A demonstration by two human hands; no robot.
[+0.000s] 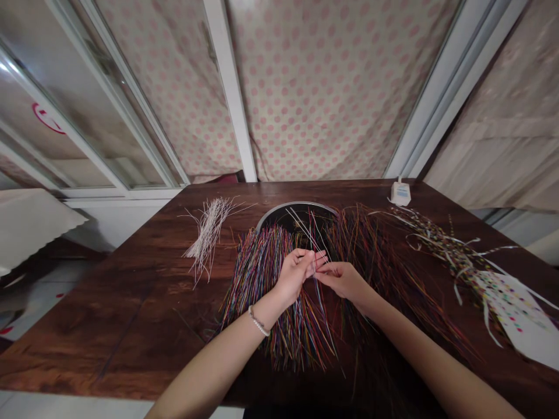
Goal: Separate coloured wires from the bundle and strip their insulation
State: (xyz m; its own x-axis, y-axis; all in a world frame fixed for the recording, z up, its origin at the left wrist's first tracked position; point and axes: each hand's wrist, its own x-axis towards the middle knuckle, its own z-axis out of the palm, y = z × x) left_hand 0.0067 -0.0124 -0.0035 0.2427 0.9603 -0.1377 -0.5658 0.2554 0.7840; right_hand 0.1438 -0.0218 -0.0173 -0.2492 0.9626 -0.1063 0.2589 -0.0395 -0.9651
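In the head view, my left hand [294, 274] and my right hand [343, 280] meet over the middle of the table, fingertips nearly touching. Both are closed in a pinch on thin cords [301, 224], white ones among them, whose ends stick up past the fingers; a red one rises nearby. Under my left hand lies a thick bundle of multicoloured cords [257, 267]. Beside my right hand spreads a looser bundle of reddish and dark cords [375, 250]. Behind the hands is a round dark tray [283, 208] with a pale rim, partly covered by the bundles.
A bunch of white cords [210, 233] lies left on the brown wooden table [131, 291]. At right are beaded strands with white ribbons [441, 238] and a white sheet with coloured dots [515, 308]. A small white box [400, 193] stands at the back edge, before a dotted curtain [323, 87].
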